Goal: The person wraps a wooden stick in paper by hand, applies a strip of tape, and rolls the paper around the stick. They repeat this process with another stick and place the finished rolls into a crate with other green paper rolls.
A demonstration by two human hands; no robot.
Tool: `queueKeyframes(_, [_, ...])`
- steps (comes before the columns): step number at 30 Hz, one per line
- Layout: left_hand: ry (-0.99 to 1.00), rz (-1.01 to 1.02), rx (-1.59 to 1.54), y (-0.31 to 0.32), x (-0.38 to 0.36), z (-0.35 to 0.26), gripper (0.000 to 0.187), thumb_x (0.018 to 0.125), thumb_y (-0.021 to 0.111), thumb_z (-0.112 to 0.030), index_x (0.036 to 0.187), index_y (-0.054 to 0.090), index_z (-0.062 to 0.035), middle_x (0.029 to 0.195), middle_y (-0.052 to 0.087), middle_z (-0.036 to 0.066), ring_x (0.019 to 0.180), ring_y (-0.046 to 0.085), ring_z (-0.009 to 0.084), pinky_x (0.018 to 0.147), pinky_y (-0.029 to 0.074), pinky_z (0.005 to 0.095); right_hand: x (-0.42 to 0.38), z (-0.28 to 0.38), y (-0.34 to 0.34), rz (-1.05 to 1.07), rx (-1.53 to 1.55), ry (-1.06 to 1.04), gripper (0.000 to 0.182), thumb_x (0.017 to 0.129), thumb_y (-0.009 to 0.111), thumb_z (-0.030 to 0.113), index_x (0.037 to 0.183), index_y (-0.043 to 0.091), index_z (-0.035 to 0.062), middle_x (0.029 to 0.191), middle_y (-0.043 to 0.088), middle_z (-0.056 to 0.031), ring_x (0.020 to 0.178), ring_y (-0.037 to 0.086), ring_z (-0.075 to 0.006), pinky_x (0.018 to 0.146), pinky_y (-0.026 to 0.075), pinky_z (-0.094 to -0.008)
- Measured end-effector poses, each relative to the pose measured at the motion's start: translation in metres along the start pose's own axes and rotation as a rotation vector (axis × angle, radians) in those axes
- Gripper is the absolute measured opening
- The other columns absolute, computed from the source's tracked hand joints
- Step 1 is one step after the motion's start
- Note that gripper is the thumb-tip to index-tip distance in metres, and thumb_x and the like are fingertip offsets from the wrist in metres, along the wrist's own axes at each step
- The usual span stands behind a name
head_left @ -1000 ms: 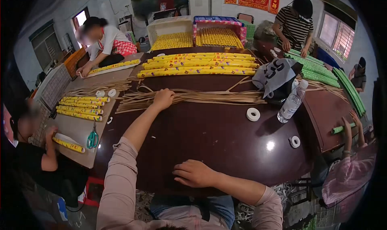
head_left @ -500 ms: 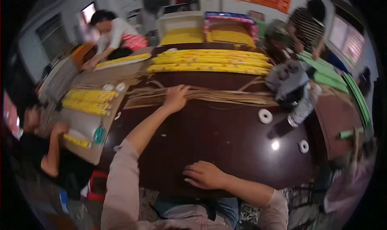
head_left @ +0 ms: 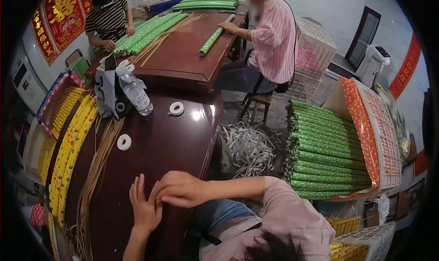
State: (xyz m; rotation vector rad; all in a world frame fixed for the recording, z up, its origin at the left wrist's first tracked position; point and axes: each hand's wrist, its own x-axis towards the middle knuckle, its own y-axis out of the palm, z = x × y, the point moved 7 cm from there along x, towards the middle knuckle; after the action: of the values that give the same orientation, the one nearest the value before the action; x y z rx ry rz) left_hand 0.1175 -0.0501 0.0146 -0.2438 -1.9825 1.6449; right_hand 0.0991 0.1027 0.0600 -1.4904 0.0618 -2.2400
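Observation:
My left hand [head_left: 146, 208] is raised over the dark table [head_left: 151, 165] near its front edge, fingers spread. Against its fingers is my right hand [head_left: 184, 189], with its fingers curled together; whatever they may pinch is hidden. Left of my hands lies a bundle of thin brown strips [head_left: 97, 169]. Two white tape rolls, one nearer [head_left: 124, 142] and one farther [head_left: 176, 108], rest on the tabletop. A clear water bottle [head_left: 137, 96] stands beside a grey bag [head_left: 106, 89].
Long yellow patterned tubes [head_left: 68, 156] lie along the left. Green tubes [head_left: 329, 151] fill a crate [head_left: 382, 142] at right. Scrap strips [head_left: 251, 146] heap on the floor near a stool [head_left: 256, 101]. Two people, in striped [head_left: 107, 18] and pink [head_left: 274, 37] shirts, handle green tubes at another table [head_left: 183, 55].
The view has swung to the right. My left hand has left the brown strips and come to my right hand; the two now meet above the table.

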Motion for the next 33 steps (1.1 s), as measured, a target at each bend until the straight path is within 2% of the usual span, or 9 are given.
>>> queueKeyframes(5, [0.108, 0.176, -0.231, 0.01, 0.015, -0.044, 0.048, 0.092, 0.058, -0.012, 0.14, 0.049, -0.0093, 0.154, 0.021, 0.025, 0.139, 0.026, 0.0457, 0.112, 0.026, 0.0561, -0.048, -0.022, -0.102, -0.146, -0.37, 0.277, 0.009, 0.088, 0.063, 0.001, 0.096, 0.066, -0.0001, 0.099, 0.065, -0.013, 0.087, 0.064, -0.0265, 0.074, 0.05, -0.0344])
queueKeyframes(8, [0.214, 0.144, -0.393, 0.011, 0.026, -0.078, 0.05, 0.087, 0.062, -0.01, 0.136, 0.054, -0.0088, 0.147, 0.032, 0.028, 0.13, 0.041, 0.0452, 0.107, 0.036, 0.0518, -0.077, -0.034, -0.138, -0.414, -0.352, 0.53, 0.012, 0.093, 0.057, 0.002, 0.093, 0.068, -0.0016, 0.097, 0.068, -0.0125, 0.09, 0.064, -0.0223, 0.079, 0.05, -0.0316])
queueKeyframes(15, [0.429, 0.07, -0.361, 0.028, 0.029, -0.127, 0.051, 0.087, 0.055, -0.012, 0.138, 0.053, -0.0152, 0.148, 0.039, 0.02, 0.132, 0.044, 0.0375, 0.108, 0.035, 0.0492, -0.076, -0.06, -0.129, -0.566, -0.231, 0.615, 0.016, 0.097, 0.054, 0.007, 0.095, 0.068, -0.0018, 0.099, 0.066, -0.0096, 0.092, 0.061, -0.0161, 0.083, 0.047, -0.0277])
queueKeyframes(18, [0.446, 0.101, -0.389, 0.043, 0.023, -0.123, 0.047, 0.094, 0.056, -0.016, 0.141, 0.051, -0.018, 0.147, 0.037, 0.024, 0.133, 0.041, 0.0426, 0.107, 0.036, 0.0549, -0.072, -0.081, -0.108, -0.535, -0.139, 0.632, 0.017, 0.098, 0.054, 0.008, 0.097, 0.067, -0.0027, 0.101, 0.065, -0.0078, 0.092, 0.059, -0.0132, 0.082, 0.046, -0.0262])
queueKeyframes(21, [0.435, 0.045, -0.342, 0.049, 0.018, -0.118, 0.057, 0.088, 0.056, -0.014, 0.144, 0.046, -0.0166, 0.148, 0.039, 0.021, 0.131, 0.045, 0.0392, 0.108, 0.036, 0.049, -0.069, -0.096, -0.086, -0.468, -0.064, 0.631, 0.017, 0.098, 0.056, 0.01, 0.096, 0.068, -0.0028, 0.099, 0.064, -0.0065, 0.091, 0.059, -0.0122, 0.081, 0.046, -0.0247])
queueKeyframes(23, [0.447, 0.034, -0.333, 0.055, 0.017, -0.117, 0.056, 0.089, 0.055, -0.015, 0.144, 0.045, -0.0161, 0.148, 0.038, 0.022, 0.13, 0.045, 0.0397, 0.108, 0.035, 0.0492, -0.072, -0.109, -0.07, -0.41, 0.022, 0.783, 0.017, 0.098, 0.057, 0.011, 0.096, 0.068, -0.0024, 0.098, 0.065, -0.0054, 0.089, 0.06, -0.0118, 0.081, 0.046, -0.0244])
queueKeyframes(25, [0.477, 0.057, -0.305, 0.053, 0.018, -0.119, 0.052, 0.091, 0.051, -0.015, 0.143, 0.047, -0.0132, 0.143, 0.043, 0.024, 0.127, 0.048, 0.0392, 0.109, 0.035, 0.0499, -0.063, -0.106, -0.057, -0.376, -0.013, 0.745, 0.018, 0.097, 0.058, 0.012, 0.095, 0.069, -0.002, 0.092, 0.066, -0.0052, 0.085, 0.061, -0.0112, 0.078, 0.047, -0.0253])
queueKeyframes(27, [0.471, 0.066, -0.338, 0.059, 0.015, -0.116, 0.049, 0.092, 0.05, -0.015, 0.14, 0.049, -0.0109, 0.14, 0.047, 0.024, 0.126, 0.049, 0.0382, 0.11, 0.034, 0.0502, -0.057, -0.103, -0.047, -0.298, -0.193, 0.727, 0.019, 0.097, 0.058, 0.016, 0.096, 0.069, 0.0, 0.084, 0.066, -0.0094, 0.072, 0.062, -0.0179, 0.066, 0.048, -0.0307])
queueKeyframes(33, [0.52, 0.048, -0.277, 0.071, 0.008, -0.115, 0.039, 0.092, 0.049, -0.016, 0.126, 0.059, -0.0029, 0.122, 0.058, 0.022, 0.119, 0.054, 0.0348, 0.112, 0.031, 0.0504, -0.05, -0.095, -0.039, -0.132, -0.5, 0.714, 0.015, 0.092, 0.064, 0.016, 0.094, 0.069, 0.0019, 0.08, 0.065, -0.0141, 0.07, 0.063, -0.0291, 0.063, 0.049, -0.0349])
